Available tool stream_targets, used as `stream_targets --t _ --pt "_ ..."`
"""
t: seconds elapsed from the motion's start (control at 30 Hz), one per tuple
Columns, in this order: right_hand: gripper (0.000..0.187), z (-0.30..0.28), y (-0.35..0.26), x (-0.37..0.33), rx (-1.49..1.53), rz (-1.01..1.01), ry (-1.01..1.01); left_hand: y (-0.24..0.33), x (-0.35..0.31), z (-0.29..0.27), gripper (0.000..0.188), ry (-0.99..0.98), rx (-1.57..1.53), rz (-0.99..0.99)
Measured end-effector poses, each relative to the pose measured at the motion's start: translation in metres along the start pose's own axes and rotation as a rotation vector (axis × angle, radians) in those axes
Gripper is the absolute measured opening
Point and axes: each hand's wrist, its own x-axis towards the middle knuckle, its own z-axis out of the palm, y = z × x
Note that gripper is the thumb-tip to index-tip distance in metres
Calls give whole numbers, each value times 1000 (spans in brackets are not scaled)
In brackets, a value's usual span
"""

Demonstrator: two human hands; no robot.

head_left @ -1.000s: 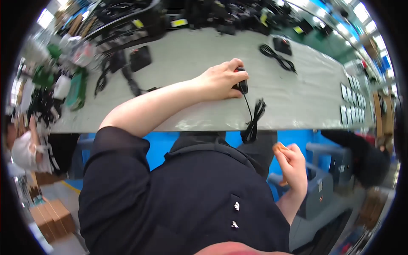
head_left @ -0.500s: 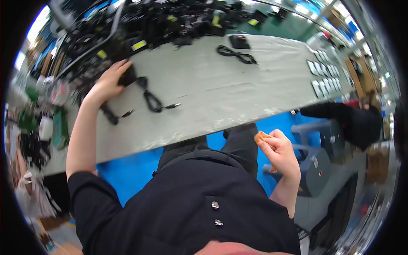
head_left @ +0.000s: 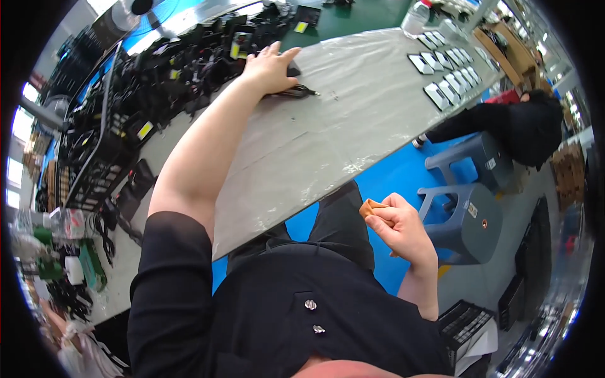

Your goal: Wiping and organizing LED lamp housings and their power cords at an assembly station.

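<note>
My left hand [head_left: 268,70] is stretched across the table, fingers spread, over a black power adapter [head_left: 297,67] that it mostly covers. A coiled black cord [head_left: 295,92] sticks out from beneath the palm. In front of my body, above the floor, my right hand [head_left: 401,228] is closed around a crumpled orange-brown cloth [head_left: 370,207]. Left of my left arm, another black adapter [head_left: 135,183] lies on the table with its cord.
A heap of black adapters [head_left: 208,60] lines the table's far edge, beside a black wire basket [head_left: 88,170]. Rows of white-and-black pieces [head_left: 449,88] lie at the right, near a red-capped bottle [head_left: 416,20]. Grey stools [head_left: 472,223] and a person in black [head_left: 532,126] are to the right.
My left hand has moved from the adapter at the table's left to the one farther right. The view has turned and shifted. My right hand still grips the cloth.
</note>
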Motion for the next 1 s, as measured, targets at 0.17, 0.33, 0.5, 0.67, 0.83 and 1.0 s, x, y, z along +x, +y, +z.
stream_targets --t 0.17,0.33,0.5,0.67,0.83,1.0 --pt "16 -17 28 -12 133 84 143 -20 20 11 56 7 -275 53" --pt "21 -29 21 16 324 -133 460 37 -25 -15 39 -181 -1927 -63" --pt "28 -38 -25 74 -185 -787 795 91 -96 -43 48 -523 -2337 166" --pt "25 -13 -41 70 -173 -736 635 102 -119 -49 46 -474 -2384 244" --pt "24 -17 -46 56 -185 -730 720 106 -137 -53 46 -521 -2452 267" --pt "22 -7 -56 50 -167 -801 589 108 -138 -63 44 -385 -2282 224"
